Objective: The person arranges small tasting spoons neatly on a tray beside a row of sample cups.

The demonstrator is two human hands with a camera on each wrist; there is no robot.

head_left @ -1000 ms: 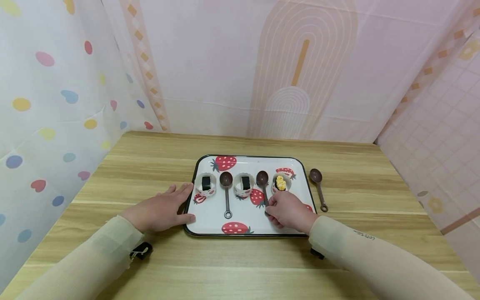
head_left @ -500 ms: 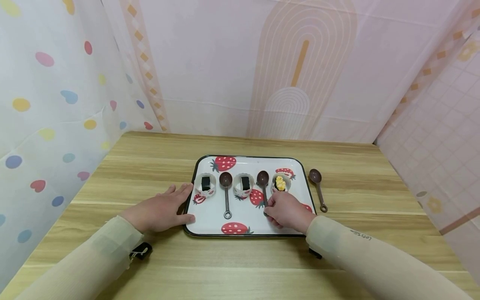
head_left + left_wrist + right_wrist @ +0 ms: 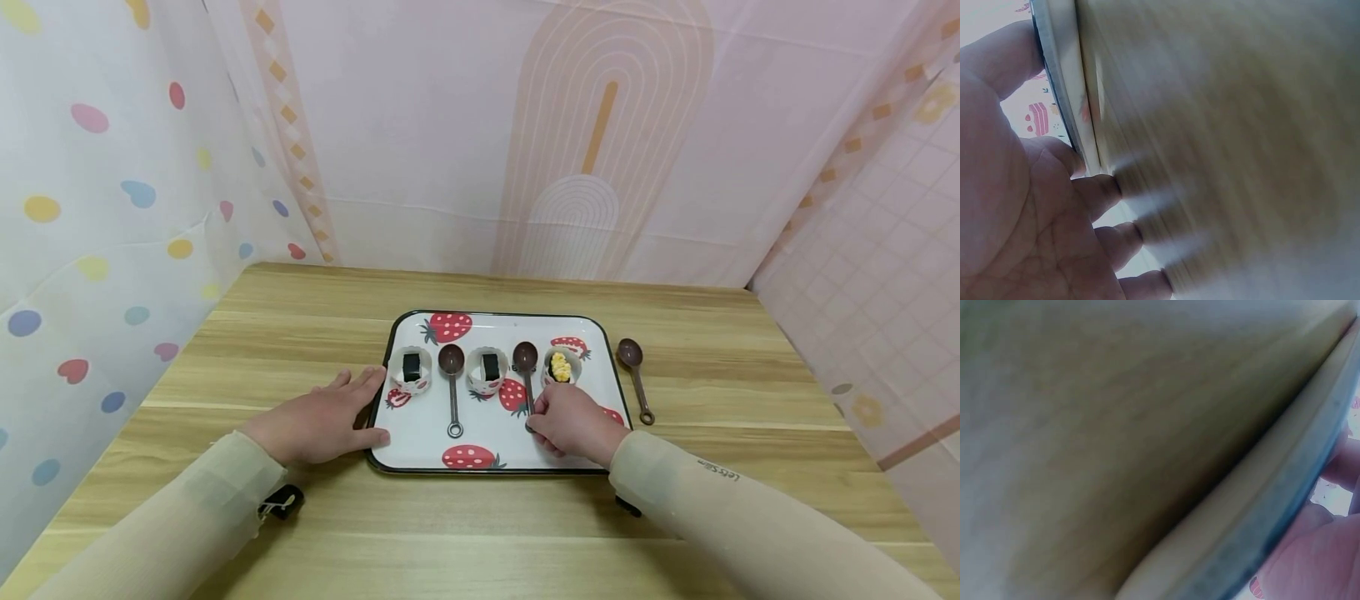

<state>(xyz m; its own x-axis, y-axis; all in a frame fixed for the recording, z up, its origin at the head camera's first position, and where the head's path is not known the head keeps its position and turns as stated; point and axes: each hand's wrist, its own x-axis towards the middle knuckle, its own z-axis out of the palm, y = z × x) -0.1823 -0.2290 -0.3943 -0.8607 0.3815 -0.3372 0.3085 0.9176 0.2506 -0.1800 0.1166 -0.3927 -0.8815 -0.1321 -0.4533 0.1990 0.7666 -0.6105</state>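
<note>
A white tray (image 3: 420,450) with strawberry prints and a dark rim lies on the table. My left hand (image 3: 322,421) rests on its left edge, fingers spread, thumb over the rim. With my right hand (image 3: 577,423) I pinch the handle end of a brown spoon (image 3: 526,358), whose bowl points away on the tray. Another brown spoon (image 3: 452,360) lies between two paper cups, the left cup (image 3: 415,386) and the middle cup (image 3: 487,386), each holding a black-wrapped piece. Just beyond my right hand, a third cup (image 3: 576,360) holds a yellow-topped piece (image 3: 560,367).
One more brown spoon (image 3: 632,354) lies on the wooden table (image 3: 465,533), right of the tray. Patterned curtains (image 3: 420,142) hang behind the table and along both sides. In the right wrist view, the tray's side wall (image 3: 1254,506) runs close by.
The right forearm has shifted slightly left. The right hand keeps its pinch on the spoon's handle, and the left hand stays on the tray's edge.
</note>
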